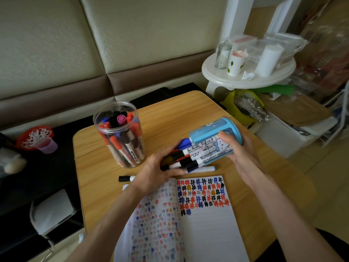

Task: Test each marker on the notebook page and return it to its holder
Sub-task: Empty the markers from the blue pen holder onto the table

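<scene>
My right hand (238, 152) grips a blue holder (213, 132) tipped on its side above the wooden table, its mouth facing left. A bunch of whiteboard markers (190, 156) sticks out of it. My left hand (156, 167) cups their capped ends, fingers curled around them. One marker with a blue cap (203, 169) lies on the table under the bunch, and a black-capped marker (125, 178) lies left of my wrist. The open notebook (204, 220) lies in front of me, its right page topped with rows of red, blue and black marks. A clear jar of markers (120, 135) stands at the left.
The table's (170, 114) left edge drops to a dark bench with a purple cup (47, 145) and a small red hoop. A white round stool (245, 76) with cups and a paper roll stands back right, clutter beneath it.
</scene>
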`<state>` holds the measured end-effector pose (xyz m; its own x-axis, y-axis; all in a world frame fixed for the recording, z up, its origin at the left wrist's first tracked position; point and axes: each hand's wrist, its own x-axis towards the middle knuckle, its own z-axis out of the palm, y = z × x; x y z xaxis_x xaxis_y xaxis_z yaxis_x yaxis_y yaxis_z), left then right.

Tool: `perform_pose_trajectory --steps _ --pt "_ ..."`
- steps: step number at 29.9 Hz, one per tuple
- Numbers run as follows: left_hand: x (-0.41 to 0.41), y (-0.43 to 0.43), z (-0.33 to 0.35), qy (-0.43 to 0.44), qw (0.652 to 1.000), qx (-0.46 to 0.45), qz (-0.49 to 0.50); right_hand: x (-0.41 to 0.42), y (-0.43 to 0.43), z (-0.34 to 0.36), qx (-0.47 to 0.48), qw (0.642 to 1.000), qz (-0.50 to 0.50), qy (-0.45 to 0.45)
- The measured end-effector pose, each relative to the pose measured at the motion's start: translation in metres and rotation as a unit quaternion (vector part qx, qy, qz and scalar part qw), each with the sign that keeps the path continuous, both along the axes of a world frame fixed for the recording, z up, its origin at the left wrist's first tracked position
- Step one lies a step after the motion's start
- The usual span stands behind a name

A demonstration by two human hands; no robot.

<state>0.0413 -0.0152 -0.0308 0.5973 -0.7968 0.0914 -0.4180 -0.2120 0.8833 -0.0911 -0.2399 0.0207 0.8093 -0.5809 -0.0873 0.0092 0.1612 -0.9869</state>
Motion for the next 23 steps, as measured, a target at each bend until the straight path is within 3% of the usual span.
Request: perform_pose_trajectory --steps 11,23 --pt "-0.005 -0.007 -0.001 0.010 0.997 0.004 0.079 -0.004 -0.012 -0.002 -0.017 1.000 -0.009 -0.005" --pt "-0.003 -0.009 -0.007 0.012 0.996 0.017 0.087 -0.005 -0.016 -0.004 -0.021 1.000 -0.013 -0.006"
